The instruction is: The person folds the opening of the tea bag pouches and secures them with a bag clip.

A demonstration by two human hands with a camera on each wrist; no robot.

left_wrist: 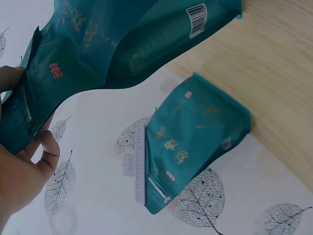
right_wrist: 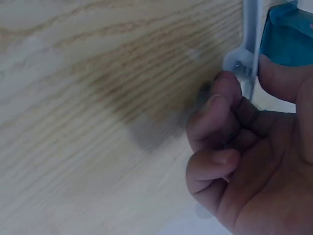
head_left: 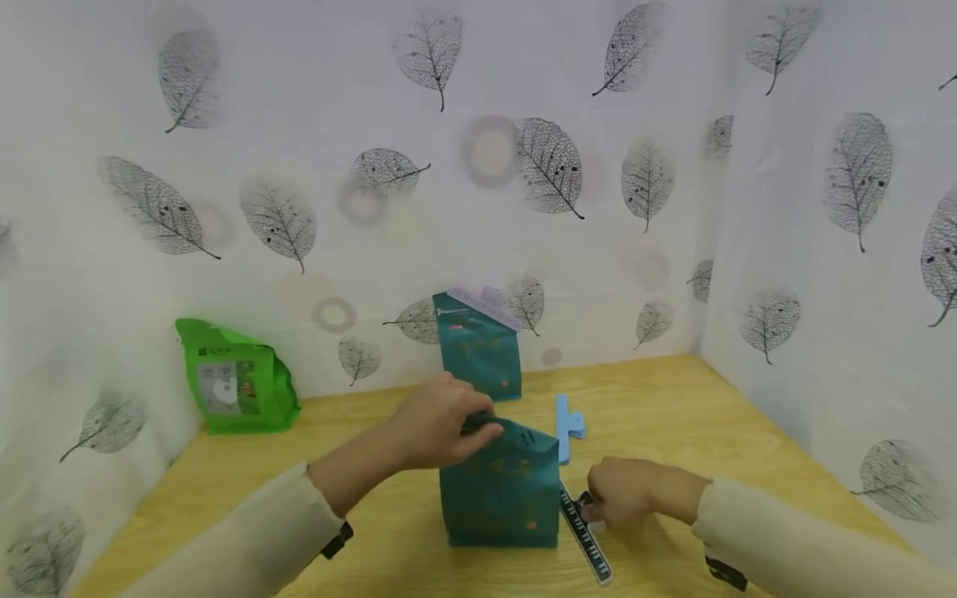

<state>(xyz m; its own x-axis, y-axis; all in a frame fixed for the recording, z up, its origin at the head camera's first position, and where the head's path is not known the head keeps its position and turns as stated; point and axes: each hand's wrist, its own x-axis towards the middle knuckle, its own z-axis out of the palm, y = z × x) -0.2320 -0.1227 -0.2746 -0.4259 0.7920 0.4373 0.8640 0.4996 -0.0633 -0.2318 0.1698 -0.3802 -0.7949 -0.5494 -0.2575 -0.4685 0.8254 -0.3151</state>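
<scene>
As the left hand point(head_left: 441, 423) grips a bag point(head_left: 501, 498), the right hand point(head_left: 626, 492) partly hides its pinched clip point(head_left: 586, 536).

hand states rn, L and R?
Left hand: closed, gripping the front teal bag by its top.
Right hand: closed, fingers pinching the piano-key clip by its handle.

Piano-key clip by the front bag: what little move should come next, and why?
Maybe lift the piano-key clip to the top of the front bag: the right hand pinches the clip, the left hand holds that bag's top, and the back bag wears a purple clip.
</scene>
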